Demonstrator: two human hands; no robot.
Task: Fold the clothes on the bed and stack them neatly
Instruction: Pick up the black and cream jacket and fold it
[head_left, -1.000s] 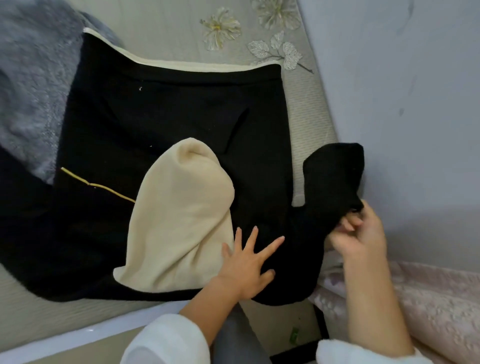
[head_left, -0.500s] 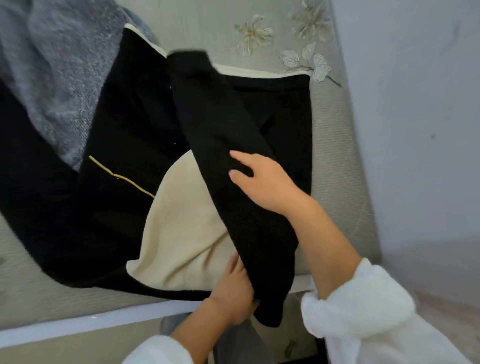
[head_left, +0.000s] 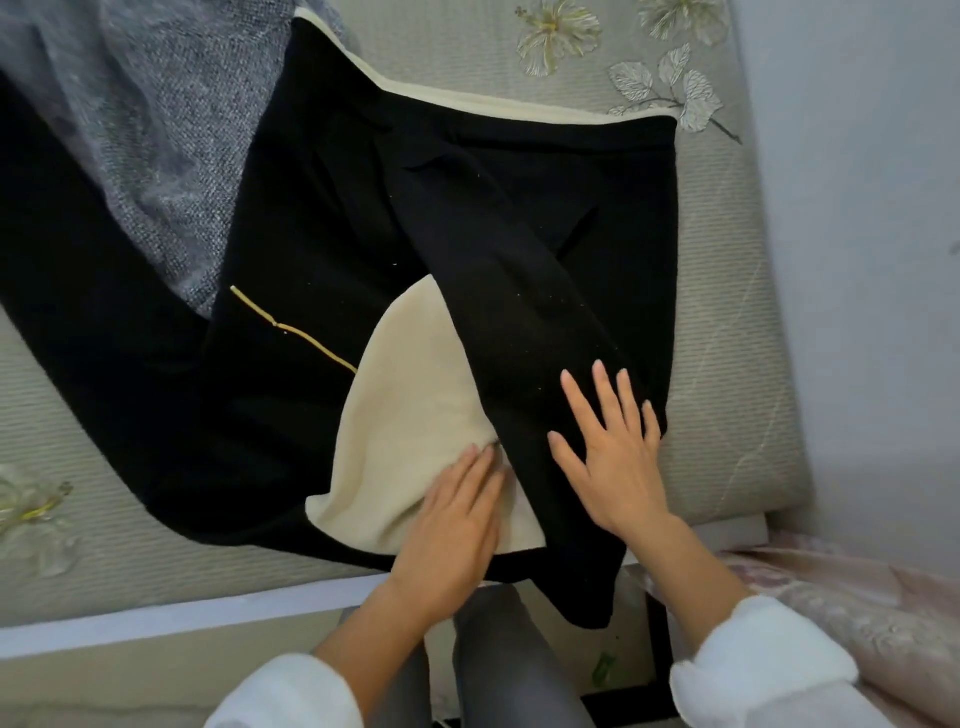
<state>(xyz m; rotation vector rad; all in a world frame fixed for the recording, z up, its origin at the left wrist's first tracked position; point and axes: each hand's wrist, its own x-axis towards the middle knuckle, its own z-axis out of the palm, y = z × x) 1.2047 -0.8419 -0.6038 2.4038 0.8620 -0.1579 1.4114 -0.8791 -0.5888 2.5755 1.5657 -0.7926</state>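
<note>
Reading head view: I see left hand (head_left: 452, 525) flat, fingers straight, on cream lining (head_left: 405, 415) | right hand (head_left: 613, 457) flat, fingers spread, on black sleeve (head_left: 519, 312) laid across black garment (head_left: 311, 234) | garment spread on bed (head_left: 727, 322), grey knit (head_left: 171, 130) beside it.

One black garment (head_left: 467, 208), one grey garment (head_left: 171, 130), two hands: left hand (head_left: 447, 525), right hand (head_left: 618, 457).

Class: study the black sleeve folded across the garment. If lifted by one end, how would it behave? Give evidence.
Probably floppy: the black sleeve droops over the edge of the bed. Likely soft and rather thick, judging by the cream lining beside it. It may slip unfolded, since the right hand lies flat on it.
</note>
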